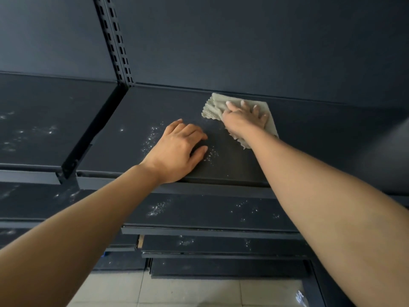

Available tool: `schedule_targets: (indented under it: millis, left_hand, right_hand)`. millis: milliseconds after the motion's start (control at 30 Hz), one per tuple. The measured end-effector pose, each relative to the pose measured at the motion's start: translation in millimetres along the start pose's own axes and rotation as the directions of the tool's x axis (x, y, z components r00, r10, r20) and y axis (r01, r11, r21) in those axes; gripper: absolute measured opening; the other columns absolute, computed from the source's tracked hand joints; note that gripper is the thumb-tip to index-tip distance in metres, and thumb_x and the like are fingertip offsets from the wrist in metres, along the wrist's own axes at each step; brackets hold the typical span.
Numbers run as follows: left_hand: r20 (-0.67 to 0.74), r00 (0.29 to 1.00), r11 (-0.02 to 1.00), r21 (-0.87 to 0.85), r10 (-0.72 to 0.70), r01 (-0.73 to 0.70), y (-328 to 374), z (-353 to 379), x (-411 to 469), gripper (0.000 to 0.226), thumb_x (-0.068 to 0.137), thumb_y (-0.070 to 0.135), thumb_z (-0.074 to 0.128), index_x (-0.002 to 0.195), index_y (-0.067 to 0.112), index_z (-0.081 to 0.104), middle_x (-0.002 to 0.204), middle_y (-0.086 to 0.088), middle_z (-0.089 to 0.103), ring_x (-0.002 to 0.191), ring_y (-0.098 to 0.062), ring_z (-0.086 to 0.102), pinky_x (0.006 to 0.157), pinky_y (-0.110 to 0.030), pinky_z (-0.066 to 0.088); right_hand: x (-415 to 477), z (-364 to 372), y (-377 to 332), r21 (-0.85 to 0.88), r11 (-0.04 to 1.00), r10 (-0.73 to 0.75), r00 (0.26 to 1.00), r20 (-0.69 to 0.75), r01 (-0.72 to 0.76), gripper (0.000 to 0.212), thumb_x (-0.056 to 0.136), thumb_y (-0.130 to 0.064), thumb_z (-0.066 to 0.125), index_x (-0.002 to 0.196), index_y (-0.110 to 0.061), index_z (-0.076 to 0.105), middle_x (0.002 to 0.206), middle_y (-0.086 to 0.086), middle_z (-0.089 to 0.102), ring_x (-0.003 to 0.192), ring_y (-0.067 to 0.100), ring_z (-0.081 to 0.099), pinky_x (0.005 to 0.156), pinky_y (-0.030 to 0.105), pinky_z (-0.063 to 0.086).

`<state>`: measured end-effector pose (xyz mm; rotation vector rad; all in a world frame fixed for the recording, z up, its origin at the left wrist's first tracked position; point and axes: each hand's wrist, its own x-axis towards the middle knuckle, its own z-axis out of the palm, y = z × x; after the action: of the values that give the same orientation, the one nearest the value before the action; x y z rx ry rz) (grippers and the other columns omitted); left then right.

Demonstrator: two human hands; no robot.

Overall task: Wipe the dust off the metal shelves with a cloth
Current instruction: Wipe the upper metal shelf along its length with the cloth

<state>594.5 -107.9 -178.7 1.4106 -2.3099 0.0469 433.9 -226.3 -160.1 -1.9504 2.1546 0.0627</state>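
Cloth (213, 107), limp and light, lay pinned under right hand's (243, 120) flat, spread fingers.
Palm pressure seemed the best hold; left hand (177, 149) rested empty on metal shelf (155, 107).

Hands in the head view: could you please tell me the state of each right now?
Left hand: open, resting on the shelf, holding nothing.
Right hand: open, pressing the cloth flat onto the shelf.
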Motion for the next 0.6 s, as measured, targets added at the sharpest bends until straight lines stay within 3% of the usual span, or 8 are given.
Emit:
schedule_targets:
  millis: [100,300,467,600]
  left_hand:
    - [-0.021,1.000,1.000,0.005,0.008,-0.007,0,0,0,0.047,0.089,0.040,0.032,0.111,0.011,0.060,0.111,-0.005,0.062,0.103,-0.026,0.054,0.110,-0.035,0.021]
    - [-0.077,0.997,1.000,0.005,0.025,-0.025,1,-3,-3,0.039,0.088,0.034,0.034,0.098,0.011,0.065,0.100,-0.003,0.065,0.096,-0.025,0.057,0.105,-0.033,0.026]
    - [-0.109,0.994,1.000,-0.024,-0.005,0.002,-3,-11,-12,0.041,0.089,0.032,0.032,0.099,0.010,0.065,0.103,-0.005,0.065,0.095,-0.028,0.058,0.107,-0.038,0.028]
    - [-0.136,0.990,0.999,-0.032,-0.033,0.029,-30,-25,-36,0.042,0.091,0.035,0.031,0.101,0.010,0.064,0.105,-0.005,0.064,0.098,-0.027,0.057,0.108,-0.039,0.027]
  right_hand:
    - [-10,7,-22,0.026,0.992,-0.126,0.992,0.007,0.126,0.054,0.096,-0.031,0.019,0.147,-0.048,0.013,0.161,-0.008,-0.006,0.146,0.030,-0.010,0.115,0.054,-0.008]
    - [-44,19,-27,0.007,0.984,-0.180,0.984,-0.008,0.180,0.052,0.098,-0.048,0.008,0.149,-0.043,0.008,0.161,-0.004,-0.005,0.147,0.030,-0.010,0.115,0.054,-0.009]
    - [-79,19,-5,0.025,0.998,-0.063,0.998,-0.016,0.063,0.053,0.098,-0.047,0.008,0.151,-0.039,0.005,0.161,-0.003,-0.006,0.147,0.030,-0.010,0.116,0.052,-0.007]
    - [-107,24,-14,-0.012,0.992,0.127,0.988,-0.088,-0.129,0.053,0.098,-0.044,0.012,0.150,-0.034,0.011,0.158,0.005,0.010,0.142,0.037,0.008,0.113,0.056,0.008]
